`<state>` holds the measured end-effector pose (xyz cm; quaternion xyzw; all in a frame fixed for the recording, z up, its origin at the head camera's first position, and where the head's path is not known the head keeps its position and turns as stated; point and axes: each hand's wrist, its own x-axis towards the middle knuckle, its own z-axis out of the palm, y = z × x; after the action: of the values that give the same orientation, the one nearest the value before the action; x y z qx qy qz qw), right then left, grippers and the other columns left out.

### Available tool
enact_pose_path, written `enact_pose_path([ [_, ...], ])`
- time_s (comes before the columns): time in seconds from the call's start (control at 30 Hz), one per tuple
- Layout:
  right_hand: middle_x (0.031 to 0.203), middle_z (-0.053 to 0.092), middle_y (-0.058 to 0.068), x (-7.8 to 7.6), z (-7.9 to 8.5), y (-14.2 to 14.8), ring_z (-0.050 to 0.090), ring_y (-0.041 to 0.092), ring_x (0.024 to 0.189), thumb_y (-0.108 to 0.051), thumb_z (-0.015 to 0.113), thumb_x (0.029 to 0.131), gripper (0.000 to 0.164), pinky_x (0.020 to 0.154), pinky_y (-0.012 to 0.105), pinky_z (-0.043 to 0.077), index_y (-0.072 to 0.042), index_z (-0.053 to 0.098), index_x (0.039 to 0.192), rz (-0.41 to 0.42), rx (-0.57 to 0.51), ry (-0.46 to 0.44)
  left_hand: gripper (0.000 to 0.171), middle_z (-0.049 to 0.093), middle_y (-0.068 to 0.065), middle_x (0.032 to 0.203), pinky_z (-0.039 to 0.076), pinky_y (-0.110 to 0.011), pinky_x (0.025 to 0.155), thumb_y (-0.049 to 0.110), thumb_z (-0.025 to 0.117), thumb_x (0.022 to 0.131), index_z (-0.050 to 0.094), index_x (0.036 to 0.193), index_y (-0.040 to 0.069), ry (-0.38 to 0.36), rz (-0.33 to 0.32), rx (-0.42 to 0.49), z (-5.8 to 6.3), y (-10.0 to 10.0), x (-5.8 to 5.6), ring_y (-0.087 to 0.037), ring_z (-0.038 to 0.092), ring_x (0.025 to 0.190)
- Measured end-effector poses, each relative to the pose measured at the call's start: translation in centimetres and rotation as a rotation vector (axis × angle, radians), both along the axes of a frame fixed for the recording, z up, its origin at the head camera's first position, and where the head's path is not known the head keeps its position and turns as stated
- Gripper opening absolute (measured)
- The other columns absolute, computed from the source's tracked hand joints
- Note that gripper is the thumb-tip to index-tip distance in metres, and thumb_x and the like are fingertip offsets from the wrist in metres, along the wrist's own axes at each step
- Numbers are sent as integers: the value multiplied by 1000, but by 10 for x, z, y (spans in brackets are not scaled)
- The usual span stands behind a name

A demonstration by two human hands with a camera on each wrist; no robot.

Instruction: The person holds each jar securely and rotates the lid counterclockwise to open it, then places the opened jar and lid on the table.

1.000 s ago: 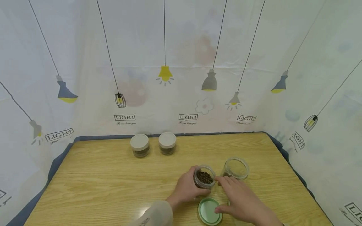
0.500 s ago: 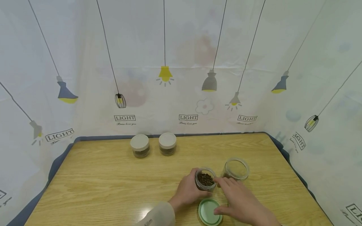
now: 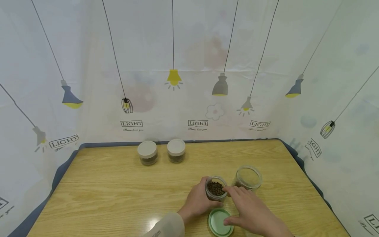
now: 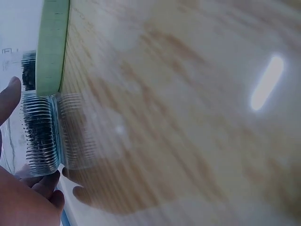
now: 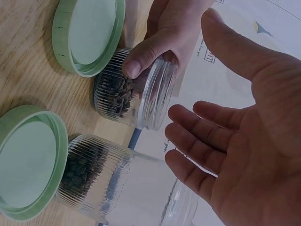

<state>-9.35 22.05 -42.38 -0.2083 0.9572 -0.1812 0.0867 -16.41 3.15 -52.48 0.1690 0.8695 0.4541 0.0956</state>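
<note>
My left hand grips a small ribbed glass jar from its left side, thumb along the front. Dark coffee beans show through the jar's open mouth. My right hand is spread with the fingers extended and holds nothing. In the head view its fingertips overlap the jar's right rim; the right wrist view shows them just off that rim. A green lid lies on the table in front of the jar, below my right thumb. Another green lid leans into the right wrist view, mostly hidden by my right hand in the head view.
A taller open glass jar with beans low inside stands just right of the small jar. Two jars with whitish lids, one left and one right, stand at the back edge of the wooden table. A printed curtain hangs behind.
My left hand and the small jar have shifted slightly toward me and to the right. My right hand stays at the rim almost unmoved. The lids and other jars keep their places.
</note>
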Motion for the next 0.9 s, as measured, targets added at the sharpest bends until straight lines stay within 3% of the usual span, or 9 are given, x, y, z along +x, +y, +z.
enact_pose_path([
  [0.37,133,57,3,-2,1,0,54,26,120,-76,61,71,94,97,53,46,-13,46,139,6,7,-1,114,52,-14,142,45,-53,102,47,89,63,27,151,9,-5,-22,-14,3,-6,2,-34,54,125],
  [0.57,134,57,5,-4,5,-3,54,29,122,-77,59,72,93,99,57,44,-14,46,140,17,2,4,113,43,-17,151,41,-55,106,42,90,64,26,151,10,-9,-39,-31,12,-22,4,-38,46,134],
  [0.9,125,60,3,-9,13,-14,58,23,113,-70,66,73,89,92,51,49,-14,47,139,48,2,102,104,42,-15,151,39,-53,109,42,88,67,32,149,10,-61,-27,-27,26,-56,8,-36,44,136],
])
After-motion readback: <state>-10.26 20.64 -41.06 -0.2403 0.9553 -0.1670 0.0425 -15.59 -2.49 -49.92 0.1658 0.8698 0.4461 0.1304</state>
